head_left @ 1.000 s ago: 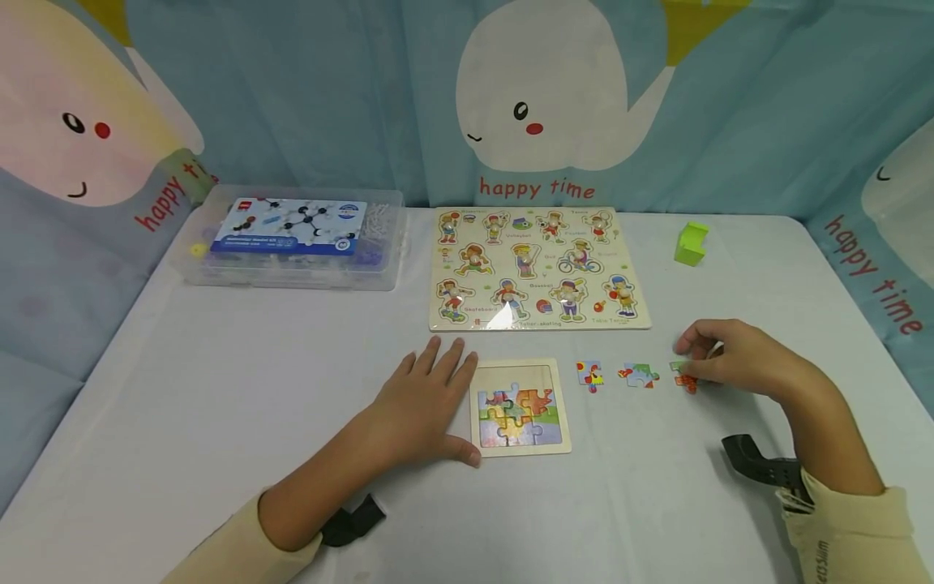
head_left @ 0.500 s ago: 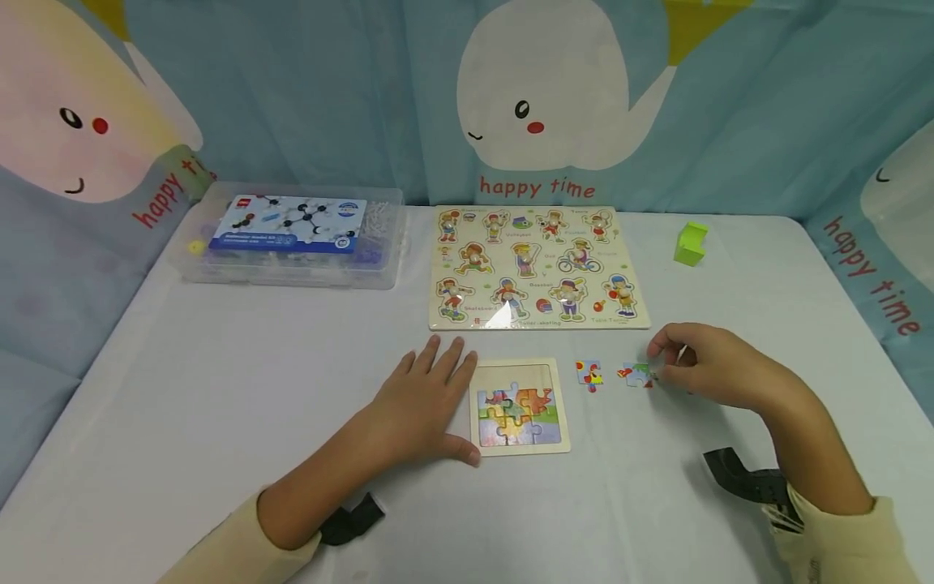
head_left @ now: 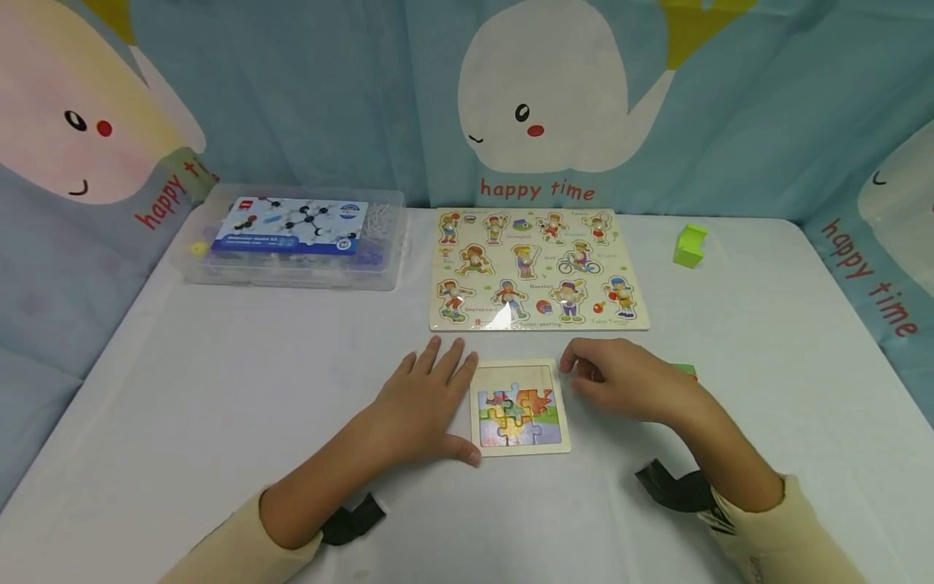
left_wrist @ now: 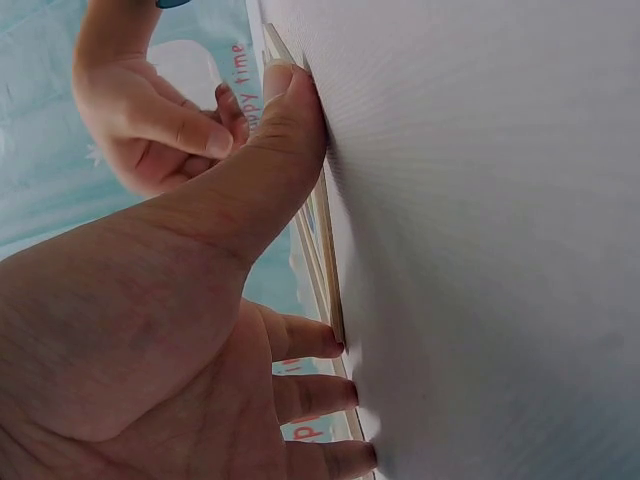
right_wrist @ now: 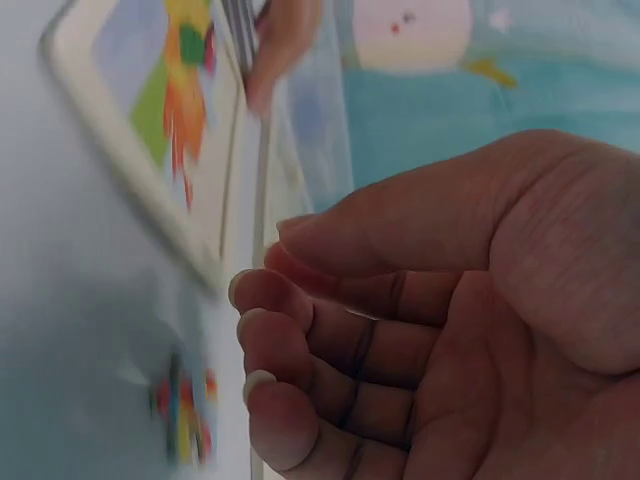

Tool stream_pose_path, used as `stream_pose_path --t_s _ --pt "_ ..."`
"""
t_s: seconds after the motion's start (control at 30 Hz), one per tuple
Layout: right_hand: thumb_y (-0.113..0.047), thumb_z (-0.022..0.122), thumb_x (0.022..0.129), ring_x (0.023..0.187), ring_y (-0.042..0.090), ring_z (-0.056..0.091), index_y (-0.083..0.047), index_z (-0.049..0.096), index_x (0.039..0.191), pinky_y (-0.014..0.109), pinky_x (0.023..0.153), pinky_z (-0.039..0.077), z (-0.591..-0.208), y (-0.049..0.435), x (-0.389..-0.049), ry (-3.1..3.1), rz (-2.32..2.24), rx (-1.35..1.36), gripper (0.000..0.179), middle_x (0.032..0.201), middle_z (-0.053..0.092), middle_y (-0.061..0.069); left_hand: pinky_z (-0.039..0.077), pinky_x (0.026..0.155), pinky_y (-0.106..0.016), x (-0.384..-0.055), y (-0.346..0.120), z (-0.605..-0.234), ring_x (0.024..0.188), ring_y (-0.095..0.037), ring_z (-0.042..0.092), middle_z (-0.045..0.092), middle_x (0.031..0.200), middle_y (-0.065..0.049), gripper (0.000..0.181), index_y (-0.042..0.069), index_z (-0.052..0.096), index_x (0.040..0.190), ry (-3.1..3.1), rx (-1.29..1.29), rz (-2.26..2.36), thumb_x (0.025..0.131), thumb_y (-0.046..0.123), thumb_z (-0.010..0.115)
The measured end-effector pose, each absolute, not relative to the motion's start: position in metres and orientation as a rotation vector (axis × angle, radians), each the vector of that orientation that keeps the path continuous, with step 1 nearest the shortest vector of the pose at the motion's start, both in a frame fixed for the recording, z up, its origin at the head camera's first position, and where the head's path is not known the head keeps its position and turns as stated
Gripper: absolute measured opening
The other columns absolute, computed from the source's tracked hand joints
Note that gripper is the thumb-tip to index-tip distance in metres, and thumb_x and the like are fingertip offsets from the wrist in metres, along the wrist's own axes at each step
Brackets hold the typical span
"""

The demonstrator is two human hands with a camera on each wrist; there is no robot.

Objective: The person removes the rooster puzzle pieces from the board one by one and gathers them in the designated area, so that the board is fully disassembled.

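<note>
My left hand (head_left: 412, 410) lies spread with straight fingers at the left edge of a small wooden jigsaw puzzle (head_left: 511, 373), the thumb and index fingertip touching its frame. Interlocked pieces fill its lower part; bare wood shows along the top. My right hand (head_left: 627, 380) hovers just right of the frame, its fingers loosely curled. The right wrist view shows nothing between its fingers. One loose jigsaw piece (head_left: 686, 370) peeks out behind that hand. In the right wrist view a blurred jigsaw piece (right_wrist: 183, 410) lies on the table beside the puzzle.
A larger wooden board with sports figures (head_left: 540, 272) lies behind the puzzle. To the back left stands a clear plastic case (head_left: 288, 239) with a molecule-model label. A green block (head_left: 689, 246) sits at the back right. A printed curtain (head_left: 328, 97) hangs behind the table.
My right hand has moved left, from the rightmost loose jigsaw piece past the middle one to the puzzle's right side. It now covers two loose pieces. My left hand has stayed put.
</note>
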State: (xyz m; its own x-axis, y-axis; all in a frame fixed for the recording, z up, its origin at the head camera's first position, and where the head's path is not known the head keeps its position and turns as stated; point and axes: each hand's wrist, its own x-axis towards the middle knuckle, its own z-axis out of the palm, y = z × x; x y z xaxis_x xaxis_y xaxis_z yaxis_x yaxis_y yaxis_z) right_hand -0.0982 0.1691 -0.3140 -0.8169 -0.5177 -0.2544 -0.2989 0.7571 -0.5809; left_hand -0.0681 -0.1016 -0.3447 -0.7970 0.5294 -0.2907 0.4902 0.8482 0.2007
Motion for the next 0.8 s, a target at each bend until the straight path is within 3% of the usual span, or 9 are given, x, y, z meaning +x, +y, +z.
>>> stream_pose_path --t_s 0.4,0.8 --pt "-0.001 0.063 0.092 0.06 0.01 0.05 -0.008 0.067 0.102 0.028 0.058 0.044 -0.323 0.109 -0.09 2.469 -0.704 -0.717 0.013 0.068 0.055 -0.006 0.027 0.111 -0.062 -0.068 -0.101 -0.344 0.147 -0.046 0.017 0.022 0.163 -0.02 0.118 0.003 0.032 0.156 2.68 0.774 0.119 0.07 0.072 0.076" --pt "0.002 0.063 0.093 0.067 0.012 0.053 -0.007 0.066 0.101 0.031 0.065 0.047 -0.331 0.095 -0.086 2.524 -0.669 -0.732 0.012 0.078 0.06 -0.005 0.027 0.112 -0.061 -0.069 -0.101 -0.345 0.147 -0.046 0.017 0.021 0.163 -0.02 0.119 0.004 0.031 0.157 2.685 0.779 0.083 0.071 0.074 0.074"
